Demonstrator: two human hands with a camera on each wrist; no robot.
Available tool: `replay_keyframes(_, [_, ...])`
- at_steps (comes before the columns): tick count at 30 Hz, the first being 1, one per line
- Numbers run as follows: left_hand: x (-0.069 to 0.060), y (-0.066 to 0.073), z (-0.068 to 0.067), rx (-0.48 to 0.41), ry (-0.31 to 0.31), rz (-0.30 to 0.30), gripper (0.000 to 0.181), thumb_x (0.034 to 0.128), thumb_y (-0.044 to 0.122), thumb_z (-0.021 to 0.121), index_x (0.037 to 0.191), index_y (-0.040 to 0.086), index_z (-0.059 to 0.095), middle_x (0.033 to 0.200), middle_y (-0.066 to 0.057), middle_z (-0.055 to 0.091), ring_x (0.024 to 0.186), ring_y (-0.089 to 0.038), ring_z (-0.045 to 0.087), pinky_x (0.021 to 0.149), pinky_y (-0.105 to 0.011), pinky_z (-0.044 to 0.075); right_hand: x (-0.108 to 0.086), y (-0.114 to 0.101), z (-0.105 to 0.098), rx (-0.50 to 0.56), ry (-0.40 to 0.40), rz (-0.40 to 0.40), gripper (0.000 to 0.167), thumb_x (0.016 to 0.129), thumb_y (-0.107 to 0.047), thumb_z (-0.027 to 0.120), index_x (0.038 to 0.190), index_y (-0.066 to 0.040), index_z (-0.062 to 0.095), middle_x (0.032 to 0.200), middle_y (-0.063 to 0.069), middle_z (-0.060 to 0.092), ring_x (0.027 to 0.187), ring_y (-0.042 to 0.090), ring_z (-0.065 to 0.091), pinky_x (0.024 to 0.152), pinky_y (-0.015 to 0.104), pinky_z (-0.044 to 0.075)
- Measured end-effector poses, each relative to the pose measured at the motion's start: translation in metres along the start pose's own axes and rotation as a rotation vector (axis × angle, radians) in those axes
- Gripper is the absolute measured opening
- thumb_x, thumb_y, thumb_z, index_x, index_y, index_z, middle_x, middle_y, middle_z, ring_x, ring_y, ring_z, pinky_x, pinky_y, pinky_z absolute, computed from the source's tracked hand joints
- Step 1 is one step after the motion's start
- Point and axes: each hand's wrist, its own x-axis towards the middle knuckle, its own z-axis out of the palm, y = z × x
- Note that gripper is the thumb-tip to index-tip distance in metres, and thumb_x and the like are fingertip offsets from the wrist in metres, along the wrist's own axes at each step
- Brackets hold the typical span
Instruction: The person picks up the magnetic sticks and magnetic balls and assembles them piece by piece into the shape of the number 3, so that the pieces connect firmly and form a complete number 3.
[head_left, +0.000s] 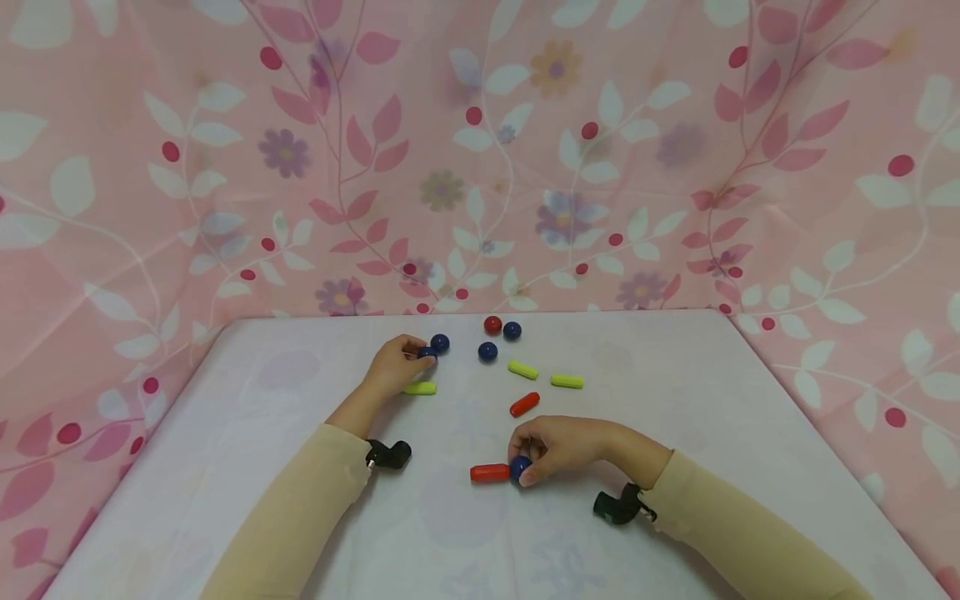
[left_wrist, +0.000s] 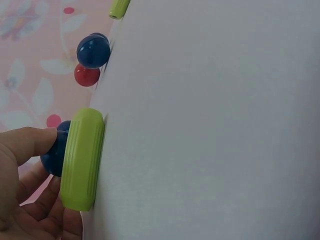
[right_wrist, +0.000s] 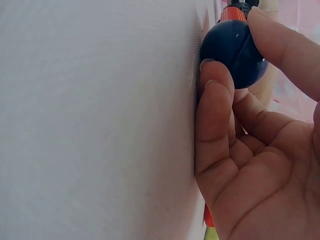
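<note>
At the back left of the table, my left hand (head_left: 393, 367) pinches a blue ball (head_left: 427, 353); another blue ball (head_left: 440, 342) sits right beside it. Just in front of that hand lies a lime-green rod (head_left: 422, 388), which partly covers the pinched ball in the left wrist view. Nearer the front, thumb and fingers of my right hand (head_left: 566, 442) hold a blue ball (right_wrist: 232, 50) at the end of a red rod (head_left: 490, 473). Ball and rod appear to touch; whether they are joined, I cannot tell.
Behind the hands are a red ball (head_left: 492, 325) and two blue balls (head_left: 512, 331). Two lime-green rods (head_left: 522, 369) and a second red rod (head_left: 525, 404) lie mid-table. Both wrists wear a black camera (head_left: 617, 505). A flowered pink cloth (head_left: 480, 208) hangs beyond the white-covered table (head_left: 420, 550).
</note>
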Motion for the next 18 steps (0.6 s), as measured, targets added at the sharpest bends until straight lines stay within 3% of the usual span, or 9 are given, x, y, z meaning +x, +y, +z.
replay_keyframes(10, [-0.015, 0.011, -0.013, -0.025, -0.012, 0.017, 0.044, 0.0929, 0.026, 0.073, 0.127, 0.002, 0.06, 0.124, -0.018, 0.062, 0.112, -0.031, 0.057, 0.097, -0.044, 0.047, -0.001, -0.001, 0.0, -0.002, 0.0, 0.002, 0.019, 0.088, -0.024, 0.079, 0.103, -0.025, 0.066, 0.09, -0.005, 0.063, 0.082, 0.012, 0.056, 0.074, 0.026, 0.045])
replay_keyframes(18, [-0.031, 0.02, -0.017, 0.011, -0.057, 0.05, 0.04, 0.0905, 0.03, 0.076, 0.121, 0.007, 0.063, 0.112, -0.011, 0.064, 0.104, -0.027, 0.058, 0.089, -0.04, 0.05, -0.002, -0.004, 0.0, 0.004, -0.006, 0.006, 0.019, 0.089, -0.024, 0.078, 0.104, -0.023, 0.066, 0.09, -0.005, 0.062, 0.083, 0.012, 0.055, 0.074, 0.026, 0.045])
